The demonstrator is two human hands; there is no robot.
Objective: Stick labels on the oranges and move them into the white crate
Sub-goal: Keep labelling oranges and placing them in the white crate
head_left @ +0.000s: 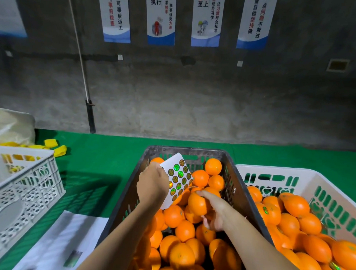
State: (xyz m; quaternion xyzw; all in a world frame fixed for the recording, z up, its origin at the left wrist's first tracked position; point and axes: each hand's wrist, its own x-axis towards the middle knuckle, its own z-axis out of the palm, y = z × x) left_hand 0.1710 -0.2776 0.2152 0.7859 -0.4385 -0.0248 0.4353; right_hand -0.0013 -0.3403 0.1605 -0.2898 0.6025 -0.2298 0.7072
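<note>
Your left hand (pixel 152 183) pinches the label sheet (pixel 177 179), and your right hand (pixel 217 213) grips an orange (pixel 197 202) above the pile in the dark crate (pixel 185 149). The orange looks firm, round and probably slick, so wrap your fingers round its middle. The sheet is light and floppy. The white crate (pixel 279 170) stands just right.

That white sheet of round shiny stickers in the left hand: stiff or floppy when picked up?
Probably bendy but not limp: the white sheet of round shiny stickers curves slightly, yet stands upright though the left hand grips only one edge. It looks thin, so likely very light.
</note>
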